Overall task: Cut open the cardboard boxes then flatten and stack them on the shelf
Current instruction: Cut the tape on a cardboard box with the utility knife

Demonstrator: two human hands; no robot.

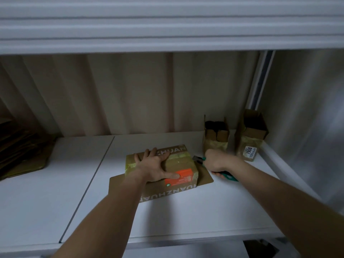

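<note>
Your left hand presses flat on the box; your right hand, at its 3 o'clock end, grips the cutter, blade toward the tape.

1. A storage or stockroom space: deep white shelf under another shelf board.
2. Taped cardboard boxes and flattened cardboard stored here; corrugated wall behind.

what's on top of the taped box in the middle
The left hand presses flat on the taped box, beside yellowish tape and an orange label. Whatever the palm covers is hidden.
</note>
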